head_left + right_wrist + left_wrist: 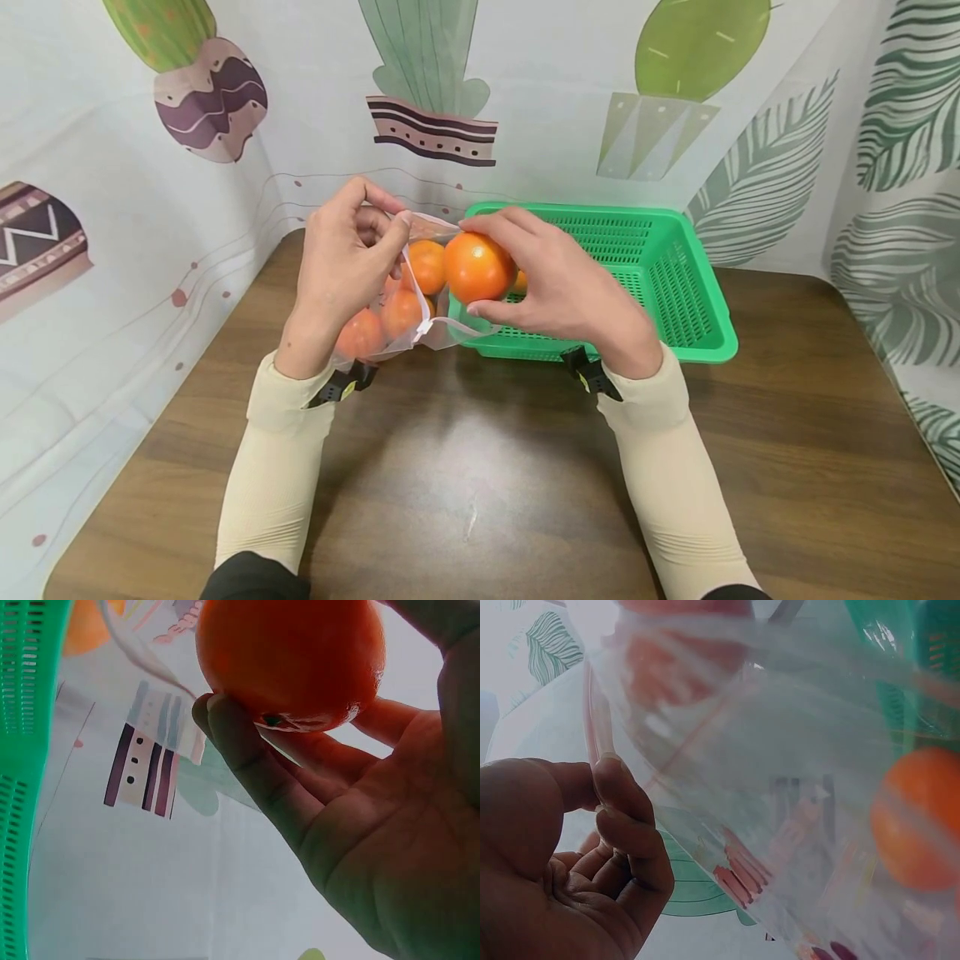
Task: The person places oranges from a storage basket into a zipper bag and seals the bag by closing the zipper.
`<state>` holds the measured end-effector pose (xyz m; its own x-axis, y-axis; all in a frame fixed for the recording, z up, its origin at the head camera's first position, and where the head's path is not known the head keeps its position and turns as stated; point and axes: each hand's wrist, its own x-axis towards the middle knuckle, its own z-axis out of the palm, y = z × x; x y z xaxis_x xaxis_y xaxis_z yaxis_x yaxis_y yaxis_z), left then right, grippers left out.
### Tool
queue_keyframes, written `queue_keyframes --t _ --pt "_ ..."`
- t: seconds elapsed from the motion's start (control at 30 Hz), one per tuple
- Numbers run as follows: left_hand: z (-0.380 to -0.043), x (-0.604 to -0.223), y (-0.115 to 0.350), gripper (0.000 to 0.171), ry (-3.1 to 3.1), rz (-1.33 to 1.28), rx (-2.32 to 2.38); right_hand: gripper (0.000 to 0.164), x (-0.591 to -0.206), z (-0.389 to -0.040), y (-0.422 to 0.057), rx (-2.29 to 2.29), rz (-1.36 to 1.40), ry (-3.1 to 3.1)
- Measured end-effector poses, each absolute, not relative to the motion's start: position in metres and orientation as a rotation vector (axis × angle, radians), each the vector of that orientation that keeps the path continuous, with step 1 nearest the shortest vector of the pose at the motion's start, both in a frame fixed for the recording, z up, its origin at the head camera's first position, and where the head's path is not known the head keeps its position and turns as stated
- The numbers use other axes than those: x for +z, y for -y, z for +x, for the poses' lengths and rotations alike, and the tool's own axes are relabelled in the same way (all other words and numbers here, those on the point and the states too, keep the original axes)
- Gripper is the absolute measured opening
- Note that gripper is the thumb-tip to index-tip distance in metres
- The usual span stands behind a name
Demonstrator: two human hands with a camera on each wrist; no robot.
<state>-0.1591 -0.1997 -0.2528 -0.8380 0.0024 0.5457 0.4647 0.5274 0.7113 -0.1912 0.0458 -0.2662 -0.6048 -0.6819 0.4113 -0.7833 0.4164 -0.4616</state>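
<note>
My left hand (347,250) pinches the rim of a clear plastic zip bag (727,765) between thumb and forefinger. Inside the bag several oranges (405,312) are bunched, seen through the film. At the bag's mouth my right hand (558,275) grips a single orange (480,268) between thumb and fingers. In the right wrist view that orange (292,660) rests against the fingertips, its small green stem end showing underneath. The white zip strip with its slider (423,327) hangs along the bag's opening, left of the held orange.
A green plastic basket (708,312) with slotted walls stands behind and under the right hand. Part of another orange thing (519,283) shows in it, mostly hidden by the hand. The brown wooden table (465,500) meets a cactus-print cloth (555,100) at the back.
</note>
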Motion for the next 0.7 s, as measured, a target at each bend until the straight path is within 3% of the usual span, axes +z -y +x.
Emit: queue_keyframes --t 0.7 --pt "-0.175 -0.268 0.214 0.01 2.276 -0.39 -1.287 0.078 -0.269 -0.191 -0.019 0.911 1.306 2.546"
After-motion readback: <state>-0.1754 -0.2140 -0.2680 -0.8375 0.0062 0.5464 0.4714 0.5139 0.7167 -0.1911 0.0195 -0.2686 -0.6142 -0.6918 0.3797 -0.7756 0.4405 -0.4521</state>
